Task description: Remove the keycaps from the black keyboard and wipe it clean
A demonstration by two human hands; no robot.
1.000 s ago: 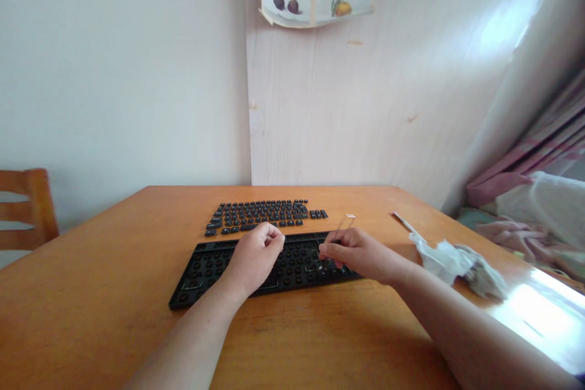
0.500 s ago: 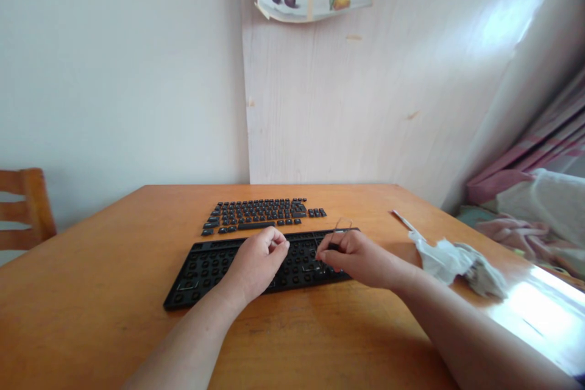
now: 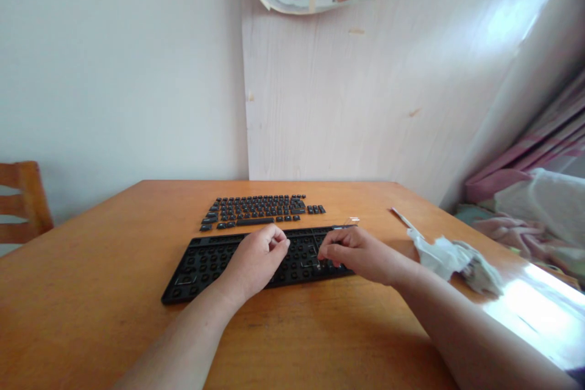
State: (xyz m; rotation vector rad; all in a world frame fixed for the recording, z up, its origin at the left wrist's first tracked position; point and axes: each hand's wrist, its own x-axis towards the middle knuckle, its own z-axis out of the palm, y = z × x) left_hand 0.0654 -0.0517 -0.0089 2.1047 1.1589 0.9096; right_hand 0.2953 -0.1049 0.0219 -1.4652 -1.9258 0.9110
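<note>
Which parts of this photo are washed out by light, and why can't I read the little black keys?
In the head view, glare whitens the right side of the table and a bright sheen lies high on the wall at right; in that same head view, the black keycaps look too small and soft to read.

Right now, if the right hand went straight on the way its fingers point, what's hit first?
Probably the left hand, across the gap over the black keyboard base. Depth is unclear from one view, so the right hand might brush the base first.
</note>
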